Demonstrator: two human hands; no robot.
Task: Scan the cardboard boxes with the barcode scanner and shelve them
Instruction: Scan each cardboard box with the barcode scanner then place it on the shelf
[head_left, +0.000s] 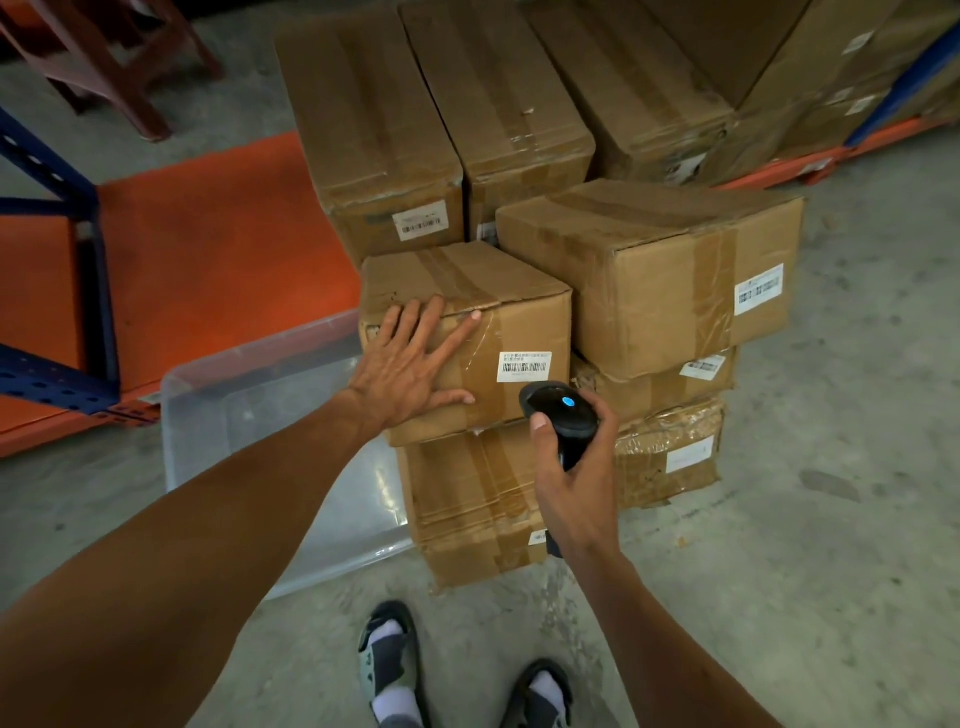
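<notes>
Left hand (415, 358) flat, fingers spread, steadying small taped brown cardboard box (511, 312) topping the near floor stack; right hand (576, 467) gripping black handheld barcode scanner (561, 410) just below its white barcode label (523, 367). Risks a misread: glossy tape, very close aim. Could topple if pushed, overhanging the lower box.

A clear plastic bin (270, 415) lies on concrete floor (831, 519) near what seems a wooden stool (109, 57).

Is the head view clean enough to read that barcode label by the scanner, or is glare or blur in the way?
Head view: dim, even light; the label is unglared, but its print is too small to read. Tape sheen beside it, glare on the plastic bin, wide-angle bending at the edges. Right hand grips the scanner.
</notes>
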